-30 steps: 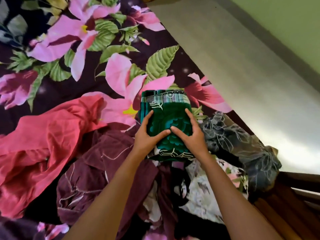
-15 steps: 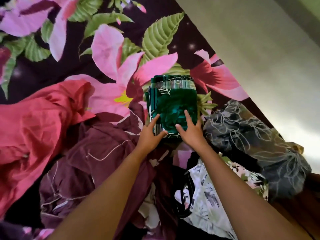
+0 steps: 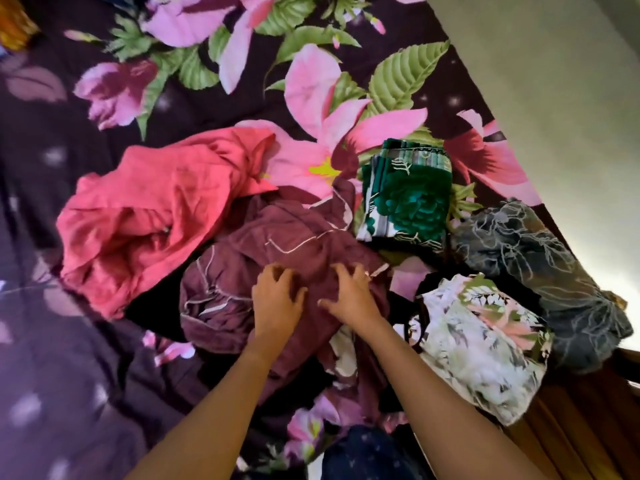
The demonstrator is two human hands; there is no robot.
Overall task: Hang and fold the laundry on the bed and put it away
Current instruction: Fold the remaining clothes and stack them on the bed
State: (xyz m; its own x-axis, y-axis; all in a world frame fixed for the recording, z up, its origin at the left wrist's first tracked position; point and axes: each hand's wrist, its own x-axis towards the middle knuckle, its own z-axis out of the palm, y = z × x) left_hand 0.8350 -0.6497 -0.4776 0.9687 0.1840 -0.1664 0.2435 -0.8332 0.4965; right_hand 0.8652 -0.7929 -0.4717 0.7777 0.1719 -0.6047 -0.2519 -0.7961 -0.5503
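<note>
A folded green floral cloth [image 3: 408,199] lies on the bed near its right edge, free of both hands. Below it a crumpled maroon garment [image 3: 277,244] with thin white piping fills the middle of the pile. My left hand [image 3: 277,303] and my right hand [image 3: 349,296] lie side by side on top of this maroon garment, fingers bent and digging into the fabric; a firm grasp does not show. A crumpled red-pink garment [image 3: 149,216] lies to the left.
The bed has a dark sheet with big pink flowers [image 3: 322,98]. A grey patterned garment [image 3: 540,271] and a white floral one [image 3: 485,344] lie at the right, by the wooden bed frame [image 3: 588,427]. Pale floor [image 3: 554,81] runs along the right.
Both hands let go of the folded green cloth, left it on the bed, and drew back and down onto the maroon garment. The view shifted left.
</note>
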